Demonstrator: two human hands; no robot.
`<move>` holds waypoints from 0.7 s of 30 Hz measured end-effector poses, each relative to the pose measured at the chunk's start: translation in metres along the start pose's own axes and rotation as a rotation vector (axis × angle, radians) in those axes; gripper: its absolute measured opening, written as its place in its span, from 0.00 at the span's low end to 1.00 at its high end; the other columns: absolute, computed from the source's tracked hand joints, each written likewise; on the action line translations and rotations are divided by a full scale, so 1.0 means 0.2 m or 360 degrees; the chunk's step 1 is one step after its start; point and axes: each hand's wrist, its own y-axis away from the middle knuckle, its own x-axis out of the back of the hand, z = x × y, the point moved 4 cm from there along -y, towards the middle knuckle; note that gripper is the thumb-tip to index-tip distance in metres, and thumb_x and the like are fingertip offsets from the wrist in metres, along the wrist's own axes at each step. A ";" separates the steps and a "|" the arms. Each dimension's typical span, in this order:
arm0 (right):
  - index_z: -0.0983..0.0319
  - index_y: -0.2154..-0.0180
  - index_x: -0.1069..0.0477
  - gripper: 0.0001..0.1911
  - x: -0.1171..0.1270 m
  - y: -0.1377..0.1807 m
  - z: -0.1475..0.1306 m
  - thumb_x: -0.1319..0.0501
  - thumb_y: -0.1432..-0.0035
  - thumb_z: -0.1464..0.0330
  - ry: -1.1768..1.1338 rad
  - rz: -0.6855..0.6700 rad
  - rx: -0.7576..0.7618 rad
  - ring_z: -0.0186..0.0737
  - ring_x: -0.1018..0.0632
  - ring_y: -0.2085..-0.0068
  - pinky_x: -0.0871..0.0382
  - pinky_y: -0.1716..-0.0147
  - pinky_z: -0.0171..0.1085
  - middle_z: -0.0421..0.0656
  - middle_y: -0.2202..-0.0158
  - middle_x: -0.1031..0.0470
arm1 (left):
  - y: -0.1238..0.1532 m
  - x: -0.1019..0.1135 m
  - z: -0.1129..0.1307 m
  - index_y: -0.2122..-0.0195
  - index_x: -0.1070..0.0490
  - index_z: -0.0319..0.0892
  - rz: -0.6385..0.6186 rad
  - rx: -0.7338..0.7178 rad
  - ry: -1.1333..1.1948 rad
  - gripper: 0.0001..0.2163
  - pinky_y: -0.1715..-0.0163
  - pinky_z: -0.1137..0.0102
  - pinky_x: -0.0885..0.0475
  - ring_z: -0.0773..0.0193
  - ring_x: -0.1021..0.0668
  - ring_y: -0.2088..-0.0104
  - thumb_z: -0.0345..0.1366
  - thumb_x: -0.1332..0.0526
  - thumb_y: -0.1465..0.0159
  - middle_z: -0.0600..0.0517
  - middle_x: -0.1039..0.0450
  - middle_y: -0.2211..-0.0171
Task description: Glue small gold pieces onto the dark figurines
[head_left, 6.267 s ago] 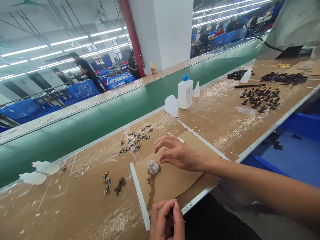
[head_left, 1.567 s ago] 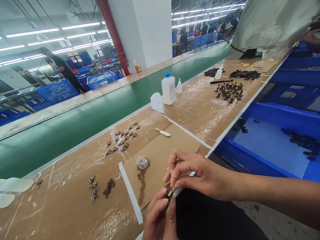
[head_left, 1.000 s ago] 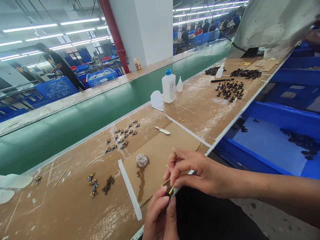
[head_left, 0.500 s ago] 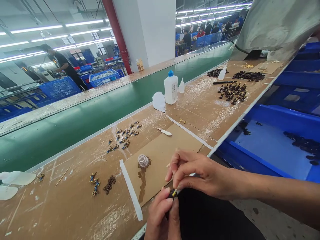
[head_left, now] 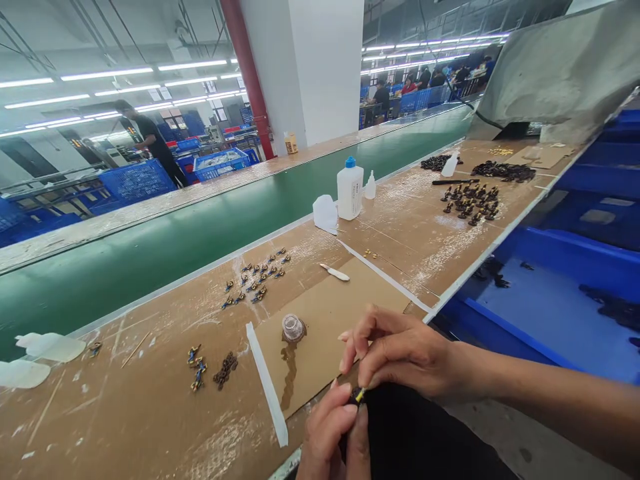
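Close to the table's front edge, my left hand [head_left: 333,433] is closed, pinching a small black piece [head_left: 354,396] between thumb and fingers. Just above it, the thumb and index finger of my right hand [head_left: 405,350] pinch a tiny yellow piece [head_left: 360,395] that touches the black one. Fingers cover most of both pieces, so their exact kind is hidden. Beyond my hands lies a brown cardboard sheet [head_left: 320,347] with a small clear cup [head_left: 293,328], upside down or lidded, I cannot tell. A white-handled knife [head_left: 335,272] rests at the sheet's far side.
Small blue-and-gold figures [head_left: 260,277] lie left of the cardboard, near a pile of brown bits [head_left: 225,371]. A white bottle with blue cap [head_left: 350,190] stands behind. Black-and-yellow parts [head_left: 470,202] cover the far right. Blue bins [head_left: 550,313] sit below; a green conveyor [head_left: 200,220] runs behind.
The camera view has shifted, so the scene sits slightly further right and lower. My hands remain together on the small pieces, with little change in grip.
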 end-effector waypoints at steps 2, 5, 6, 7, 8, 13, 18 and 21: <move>0.65 0.66 0.27 0.06 0.00 0.00 -0.01 0.44 0.39 0.75 0.0016 -0.0021 -0.0007 0.35 0.24 0.57 0.31 0.50 0.41 0.43 0.63 0.38 | 0.00 0.00 0.00 0.69 0.24 0.48 0.0001 0.0014 0.0016 0.08 0.64 0.77 0.27 0.68 0.21 0.68 0.32 0.31 0.49 0.58 0.21 0.67; 0.65 0.66 0.27 0.06 0.01 -0.01 -0.02 0.44 0.40 0.76 0.0022 -0.0042 0.0035 0.35 0.24 0.57 0.31 0.49 0.42 0.43 0.63 0.38 | 0.00 0.00 0.00 0.68 0.24 0.49 -0.0002 -0.0001 0.0009 0.08 0.64 0.78 0.27 0.69 0.21 0.68 0.32 0.31 0.49 0.59 0.22 0.67; 0.66 0.66 0.27 0.06 0.01 -0.02 -0.02 0.43 0.40 0.77 0.0026 -0.0051 0.0062 0.35 0.24 0.57 0.32 0.49 0.42 0.43 0.63 0.38 | 0.00 0.00 0.01 0.68 0.24 0.49 -0.0002 -0.0008 0.0003 0.08 0.63 0.78 0.27 0.69 0.21 0.68 0.32 0.31 0.49 0.59 0.22 0.67; 0.66 0.66 0.27 0.07 0.01 -0.02 -0.02 0.43 0.41 0.78 0.0030 -0.0054 0.0083 0.36 0.24 0.58 0.32 0.49 0.42 0.43 0.63 0.38 | 0.00 0.00 0.01 0.68 0.24 0.49 0.0000 -0.0014 -0.0002 0.08 0.63 0.78 0.27 0.69 0.21 0.68 0.32 0.31 0.49 0.59 0.22 0.67; 0.67 0.66 0.27 0.07 0.01 -0.02 -0.03 0.44 0.41 0.78 0.0033 -0.0057 0.0091 0.36 0.24 0.58 0.32 0.49 0.43 0.43 0.63 0.39 | 0.00 -0.01 0.02 0.69 0.24 0.49 0.0011 -0.0017 -0.0004 0.08 0.63 0.78 0.27 0.69 0.21 0.68 0.32 0.31 0.50 0.59 0.22 0.67; 0.67 0.66 0.27 0.07 0.01 -0.03 -0.04 0.43 0.41 0.79 0.0038 -0.0053 0.0088 0.35 0.23 0.58 0.33 0.47 0.43 0.43 0.63 0.38 | -0.02 -0.01 0.05 0.69 0.24 0.49 0.0074 -0.0039 -0.0008 0.08 0.63 0.78 0.27 0.70 0.21 0.68 0.32 0.30 0.50 0.59 0.22 0.68; 0.68 0.67 0.27 0.07 0.01 -0.03 -0.04 0.42 0.42 0.80 0.0017 -0.0043 0.0114 0.35 0.23 0.58 0.32 0.47 0.42 0.43 0.63 0.38 | -0.02 -0.01 0.05 0.69 0.24 0.51 0.0036 -0.0129 -0.0069 0.09 0.63 0.76 0.27 0.68 0.21 0.67 0.31 0.30 0.50 0.60 0.22 0.67; 0.69 0.67 0.26 0.06 0.01 -0.03 -0.03 0.41 0.43 0.79 -0.0016 -0.0015 0.0103 0.35 0.23 0.59 0.32 0.47 0.43 0.43 0.63 0.37 | -0.01 0.00 0.04 0.68 0.24 0.52 0.0036 -0.0152 -0.0081 0.09 0.62 0.76 0.27 0.68 0.21 0.67 0.31 0.31 0.50 0.61 0.22 0.66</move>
